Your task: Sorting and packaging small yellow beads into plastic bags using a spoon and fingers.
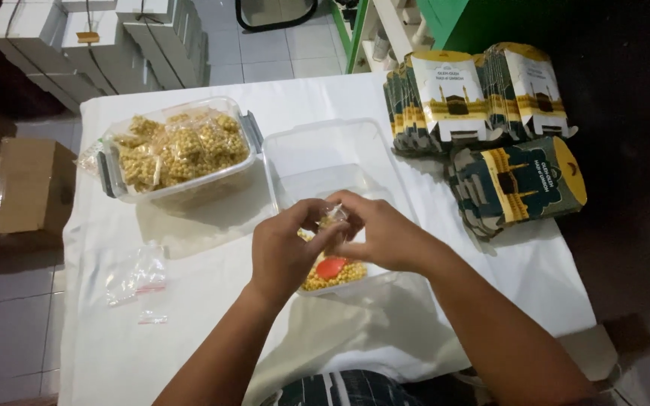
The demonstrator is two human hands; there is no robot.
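Left hand (286, 252) and right hand (380, 233) brought together, fingertips pinching a small clear plastic bag (332, 216); held just above clear container (355, 162) of yellow kernels (336, 277) with red scoop (331, 266).

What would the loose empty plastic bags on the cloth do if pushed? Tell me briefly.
The empty bags look thin, clear and crumpled, so probably floppy and very light. They lie flat on the white tablecloth, so a push would likely slide or bunch them, not roll them. A light draught might shift them.
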